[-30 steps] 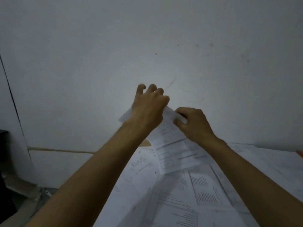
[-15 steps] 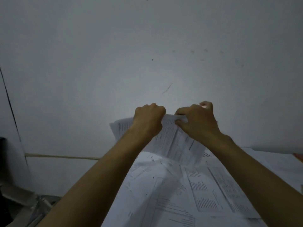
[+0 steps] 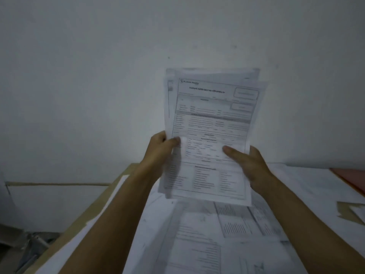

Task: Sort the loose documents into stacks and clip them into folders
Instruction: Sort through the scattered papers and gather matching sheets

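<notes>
I hold a small stack of printed forms (image 3: 211, 119) upright in front of the white wall, printed side facing me. My left hand (image 3: 161, 150) grips its lower left edge, thumb on the front sheet. My right hand (image 3: 246, 165) holds the lower right edge, thumb laid across the front page and fingers behind. The sheets are slightly fanned at the top. Below them, many loose printed documents (image 3: 227, 234) cover the table.
The brown table edge (image 3: 94, 210) runs diagonally at the left, with a drop to the floor beyond it. An orange folder (image 3: 351, 178) lies at the far right. A brown patch of table or envelope (image 3: 347, 212) shows at the right.
Both hands have lifted the sheets off the pile and turned them upright to face me; earlier they were gripping the papers low and folded over, backs of the hands toward me.
</notes>
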